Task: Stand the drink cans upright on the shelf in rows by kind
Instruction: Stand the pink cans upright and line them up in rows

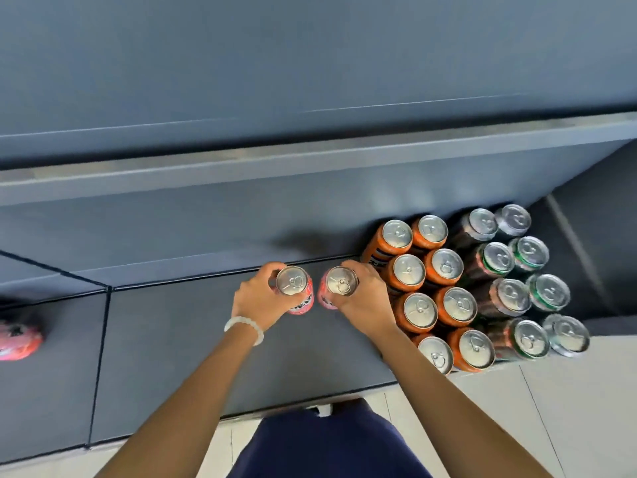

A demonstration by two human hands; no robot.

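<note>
Done so far: four rows upright on the dark grey shelf board [179, 357], to the right of the right hand's grip — two rows of orange aluminium cans [427, 288], one row of dark brown-black cans [496, 291], one outer row of green-rimmed and silver cans [541, 277]; sorted by kind, judging by colour.

In hand: two pink-red aluminium cans, both upright, silver lids up, near the back of the shelf; touching the board or just above it, cannot tell.

Left to do: a pink row apparently being started, only these two cans in it; one more pink-red can lying at the frame's left edge [17, 339], well apart to the left of the left grip, blurred, seemingly on its side and not yet stood up.

Left hand [256, 298]: fingers curled round the left pink-red can [296, 288] from its left side, just below the lid; white beaded bracelet [244, 327] on the wrist; forearm reaching up from the lower left.

Right hand [367, 298]: fingers wrapped round the right pink-red can [339, 286] from its right side, back of the hand just beside the nearest orange cans; forearm crossing over the front orange cans.

Gap: the two held cans near each other, narrow space between, not touching as far as visible.
</note>
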